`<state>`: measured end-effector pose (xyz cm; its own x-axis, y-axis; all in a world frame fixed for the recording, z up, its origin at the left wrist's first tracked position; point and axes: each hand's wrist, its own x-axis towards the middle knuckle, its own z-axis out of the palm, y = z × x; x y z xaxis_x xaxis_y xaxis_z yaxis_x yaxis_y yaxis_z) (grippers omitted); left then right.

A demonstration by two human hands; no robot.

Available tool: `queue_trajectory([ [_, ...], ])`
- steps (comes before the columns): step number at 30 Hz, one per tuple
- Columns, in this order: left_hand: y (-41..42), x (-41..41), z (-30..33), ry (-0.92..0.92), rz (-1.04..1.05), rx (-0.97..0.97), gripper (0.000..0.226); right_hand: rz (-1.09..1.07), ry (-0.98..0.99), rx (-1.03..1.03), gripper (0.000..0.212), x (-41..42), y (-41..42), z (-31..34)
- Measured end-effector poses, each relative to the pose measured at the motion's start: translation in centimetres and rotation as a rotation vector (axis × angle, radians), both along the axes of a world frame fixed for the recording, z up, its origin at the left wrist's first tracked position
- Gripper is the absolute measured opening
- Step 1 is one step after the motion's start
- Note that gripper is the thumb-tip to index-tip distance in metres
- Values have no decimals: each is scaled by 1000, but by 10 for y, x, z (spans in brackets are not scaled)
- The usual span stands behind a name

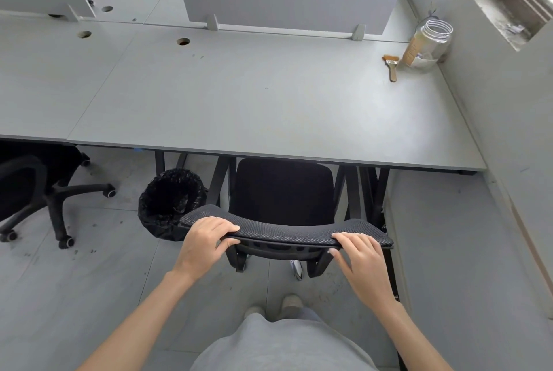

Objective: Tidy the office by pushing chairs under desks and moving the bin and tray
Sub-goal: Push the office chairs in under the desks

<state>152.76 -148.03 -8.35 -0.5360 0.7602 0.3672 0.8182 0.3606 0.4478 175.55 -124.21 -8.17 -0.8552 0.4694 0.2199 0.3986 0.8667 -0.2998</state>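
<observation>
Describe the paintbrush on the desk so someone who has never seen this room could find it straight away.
Start at the grey desk that the person's chair is being pushed under, and go to its far right corner by the wall. A clear glass jar stands there; the paintbrush lies flat on the desktop just left of it. It is the only wooden-handled thing there, small, with tan bristles pointing away from the person.

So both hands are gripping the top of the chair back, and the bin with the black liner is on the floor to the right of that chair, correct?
Not quite. The head view shows the bin on the floor to the left of the chair, not the right. The rest holds: the left hand and right hand both grip the top of the chair back.
</observation>
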Motion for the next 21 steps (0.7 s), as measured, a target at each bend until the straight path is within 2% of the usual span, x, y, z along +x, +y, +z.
queue_trajectory([
  [10, 9, 20, -7, -25, 51, 34, 49, 21, -4, -3, 55, 4, 21, 0],
  [21, 8, 20, -2, -32, 47, 6, 53, -27, -56, -63, 61, 3, 11, 8],
])
